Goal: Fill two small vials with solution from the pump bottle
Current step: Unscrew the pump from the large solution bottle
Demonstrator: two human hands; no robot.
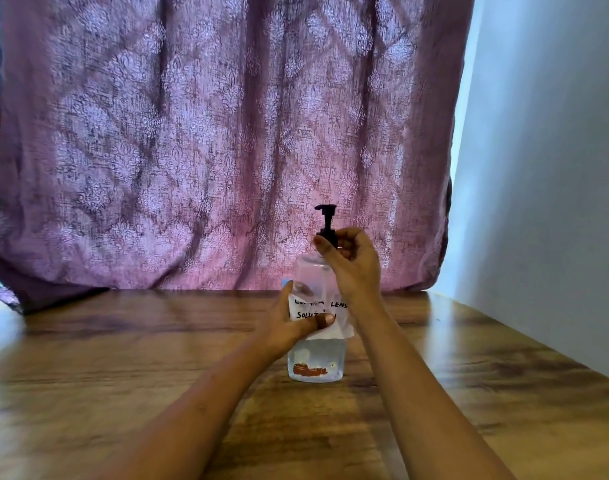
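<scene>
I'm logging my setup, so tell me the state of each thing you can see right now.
pump bottle: upright on the table, partly full of clear liquid
pump head: raised
paper label: lower corner crumpled
left hand: grips the bottle's body
right hand: pinches the pump collar
curtain: drawn

Before you hangs a purple patterned curtain point(209, 133), with daylight glowing through the cloth and showing pale along both its edges. Its hem rests on the back of a wood-grain table point(123, 358). To your right stands a plain pale wall point(545, 168).
</scene>
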